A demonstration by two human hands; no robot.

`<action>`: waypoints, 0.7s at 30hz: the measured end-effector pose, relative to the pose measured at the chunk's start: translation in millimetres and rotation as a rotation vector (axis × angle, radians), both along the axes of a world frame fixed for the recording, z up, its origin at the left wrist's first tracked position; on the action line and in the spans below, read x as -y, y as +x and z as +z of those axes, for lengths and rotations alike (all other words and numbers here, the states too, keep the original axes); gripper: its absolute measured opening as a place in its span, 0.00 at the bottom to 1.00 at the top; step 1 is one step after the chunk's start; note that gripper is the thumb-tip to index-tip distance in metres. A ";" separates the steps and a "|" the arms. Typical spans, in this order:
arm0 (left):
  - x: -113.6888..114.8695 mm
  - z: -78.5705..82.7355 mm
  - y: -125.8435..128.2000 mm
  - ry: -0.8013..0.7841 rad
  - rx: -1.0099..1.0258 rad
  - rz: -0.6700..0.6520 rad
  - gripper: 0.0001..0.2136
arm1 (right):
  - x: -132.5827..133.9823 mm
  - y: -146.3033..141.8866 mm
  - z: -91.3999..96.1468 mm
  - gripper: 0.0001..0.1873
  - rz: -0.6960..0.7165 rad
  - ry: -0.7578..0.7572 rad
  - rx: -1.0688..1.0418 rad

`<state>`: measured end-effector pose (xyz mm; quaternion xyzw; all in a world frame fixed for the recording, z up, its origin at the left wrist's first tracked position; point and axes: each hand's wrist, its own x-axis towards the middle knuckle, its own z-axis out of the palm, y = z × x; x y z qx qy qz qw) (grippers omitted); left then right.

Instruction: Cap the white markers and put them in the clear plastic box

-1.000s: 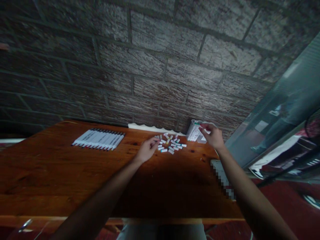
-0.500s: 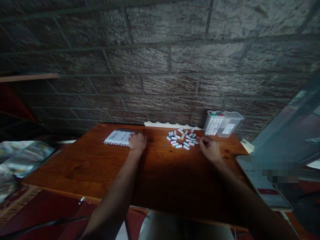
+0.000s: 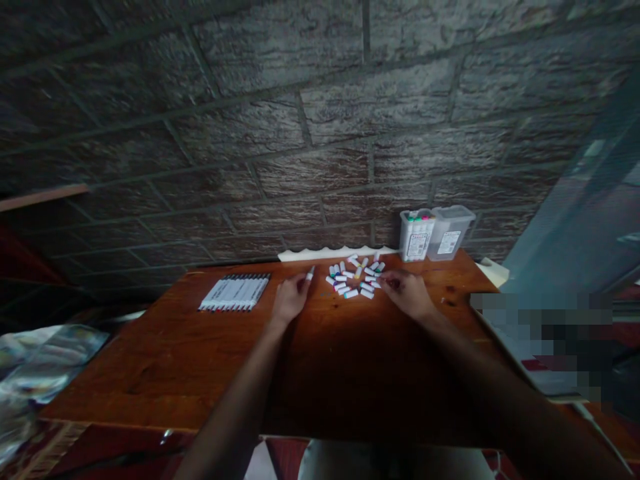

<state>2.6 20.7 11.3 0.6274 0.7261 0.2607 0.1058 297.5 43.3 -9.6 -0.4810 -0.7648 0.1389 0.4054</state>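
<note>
My left hand [image 3: 291, 298] is closed around a marker [image 3: 311, 273], its grey tip pointing up and away from me. To its left, a neat row of white markers [image 3: 235, 292] with dark ends lies flat on the table. My right hand [image 3: 406, 291] is at the right edge of a loose ring of white marker caps [image 3: 351, 293] with coloured ends. Its thumb and fingers pinch a cap at that edge, largely covered by the fingertips.
Against the brick wall stand a clear case [image 3: 416, 237] with some markers inside and another clear case [image 3: 451, 233] beside it. A white wavy-edged strip [image 3: 335, 254] runs along the table's back. A laptop-like flat object [image 3: 537, 373], partly blurred out, is at the right.
My left hand has moved right from the marker row and now shows a marker in its grip. My right hand has come slightly left, onto the caps' edge. The view has tilted.
</note>
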 end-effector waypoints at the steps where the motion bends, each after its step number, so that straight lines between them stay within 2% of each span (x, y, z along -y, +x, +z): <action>1: -0.4 -1.5 5.7 0.051 0.259 -0.067 0.13 | 1.5 -3.2 -1.1 0.11 0.029 -0.014 0.011; 4: 0.7 -3.8 22.7 0.052 1.033 -0.206 0.16 | 7.1 -14.3 -2.7 0.09 0.056 -0.063 0.068; 5: 1.8 -3.5 27.6 0.018 1.188 -0.224 0.16 | 8.8 -17.7 -2.5 0.09 0.046 -0.082 0.094; 7: 4.2 -1.6 35.2 -0.032 1.365 -0.229 0.15 | 11.1 -23.0 -1.4 0.09 0.024 -0.116 0.153; 12: 6.6 3.4 42.2 -0.060 1.515 -0.230 0.12 | 9.6 -23.4 -0.5 0.06 0.051 -0.151 0.248; 21: 7.7 5.0 44.0 -0.080 1.577 -0.256 0.11 | 11.9 -16.3 -2.1 0.11 0.105 -0.088 0.206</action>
